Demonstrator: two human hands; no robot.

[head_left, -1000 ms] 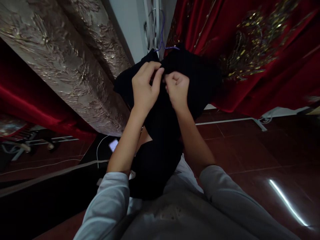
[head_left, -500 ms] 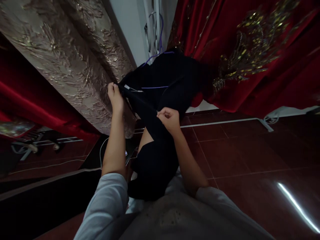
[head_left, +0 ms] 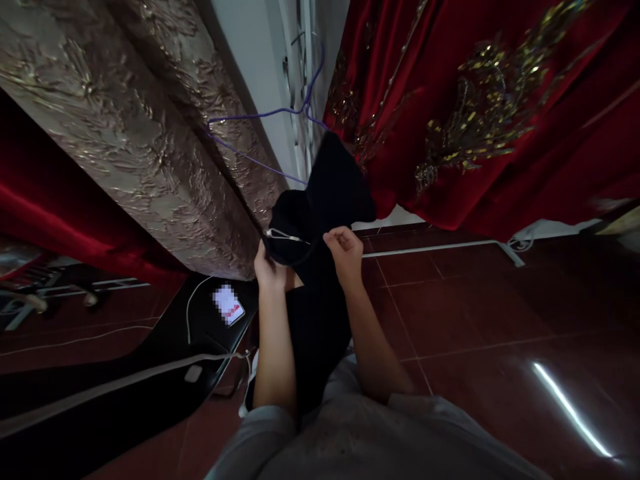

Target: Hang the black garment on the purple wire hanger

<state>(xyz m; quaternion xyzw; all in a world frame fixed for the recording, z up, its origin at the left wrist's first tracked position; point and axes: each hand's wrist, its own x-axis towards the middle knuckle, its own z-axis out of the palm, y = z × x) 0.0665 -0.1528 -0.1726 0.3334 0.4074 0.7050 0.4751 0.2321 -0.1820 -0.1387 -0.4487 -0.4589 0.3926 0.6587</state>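
**Both hands grip a black garment below a purple hanger**

The left hand [head_left: 270,270] holds the upper edge of a black garment [head_left: 320,213], its fingers closed on the cloth just beside a small pale label. The right hand [head_left: 345,250] is curled into a loose fist on the same edge, a little to the right, fingers clamped on the fabric. Between the two hands the cloth sags slightly; the rest hangs down between the forearms towards the person's lap, and one part rises above the hands as a dark peak.

Above and to the left, a thin purple wire hanger [head_left: 260,133] hangs free of the garment, its lower wire running down towards the cloth's top; whether it touches is unclear.

Behind the hanger hangs a gold embossed fabric [head_left: 125,120], and to the right a red velvet drape [head_left: 475,113] with gold embroidery. On the left, low down, a phone [head_left: 228,305] with a white cable lies on a black surface. The floor [head_left: 475,320] is dark red glossy tile.
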